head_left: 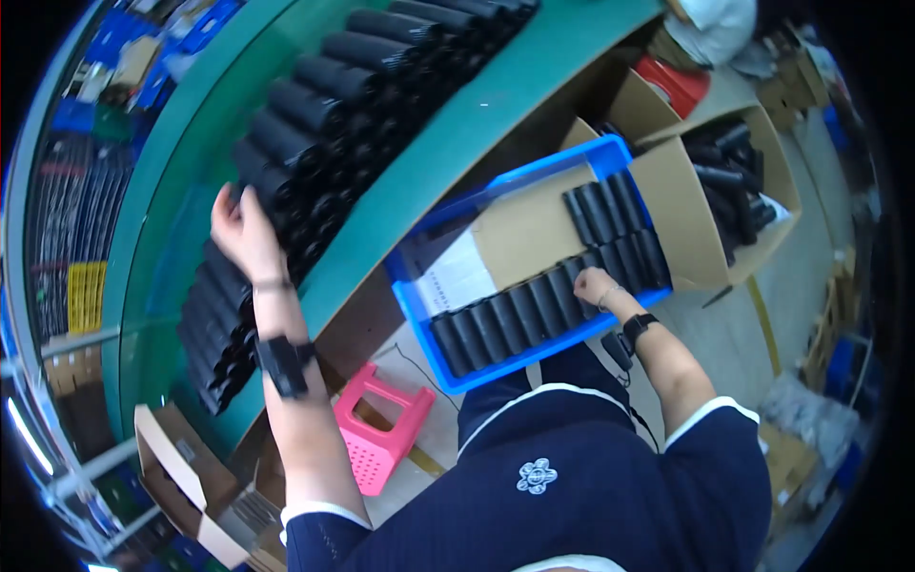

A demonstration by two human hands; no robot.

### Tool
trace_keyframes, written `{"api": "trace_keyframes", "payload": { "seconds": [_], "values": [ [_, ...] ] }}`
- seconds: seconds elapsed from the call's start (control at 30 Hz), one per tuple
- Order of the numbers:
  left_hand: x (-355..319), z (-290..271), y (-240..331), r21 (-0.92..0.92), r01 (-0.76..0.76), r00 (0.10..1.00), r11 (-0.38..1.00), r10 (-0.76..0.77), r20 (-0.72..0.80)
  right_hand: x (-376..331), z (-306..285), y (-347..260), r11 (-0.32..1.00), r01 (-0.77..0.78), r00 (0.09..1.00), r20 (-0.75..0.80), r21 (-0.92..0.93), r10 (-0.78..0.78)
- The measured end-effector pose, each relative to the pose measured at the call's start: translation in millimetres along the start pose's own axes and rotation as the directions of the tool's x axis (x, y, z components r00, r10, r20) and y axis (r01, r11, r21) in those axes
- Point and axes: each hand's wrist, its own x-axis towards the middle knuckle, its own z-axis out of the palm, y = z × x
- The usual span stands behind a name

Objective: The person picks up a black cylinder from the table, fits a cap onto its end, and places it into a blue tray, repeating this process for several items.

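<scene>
On the green bench lies a long, many-layered stack of black cylinders. My left hand is at the stack's near side, beside the ends of the cylinders, with thumb and fingers apart and nothing visible between them. My right hand is curled over a row of black cylinders inside a blue crate; what its fingers grip, if anything, is hidden. A second group of black cylinders fills the crate's far right part. Bare cardboard and a white printed sheet show in the crate.
An open cardboard box holding loose black cylinders stands right of the crate. A pink stool is below the bench. Another opened carton sits at lower left. A red object lies behind the boxes.
</scene>
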Motion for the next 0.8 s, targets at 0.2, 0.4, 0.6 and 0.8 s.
{"api": "trace_keyframes", "payload": {
  "seconds": [0.2, 0.4, 0.6, 0.8],
  "values": [
    [-166.9, 29.9, -10.3, 0.105, 0.041, 0.986, 0.994, -0.057, 0.158, 45.7, -23.0, 94.0, 0.928, -0.357, 0.804, -0.472, 0.103, 0.362],
    [-296.4, 75.1, -30.6, 0.093, 0.501, 0.732, 0.86, -0.479, 0.484, 125.0, -18.5, 132.5, 0.847, -0.522, 0.767, -0.378, 0.103, 0.518],
    [-362.0, 138.8, -10.8, 0.241, 0.632, 0.384, 0.737, -0.567, 0.728, 138.3, -8.6, 128.5, 0.86, -0.503, 0.781, -0.468, -0.079, 0.414],
    [-366.8, 197.0, 24.3, 0.203, -0.518, 0.303, 0.831, -0.043, 0.952, 55.9, -42.5, 55.0, 0.865, 0.046, 0.969, 0.186, 0.5, -0.16]
  ]
}}
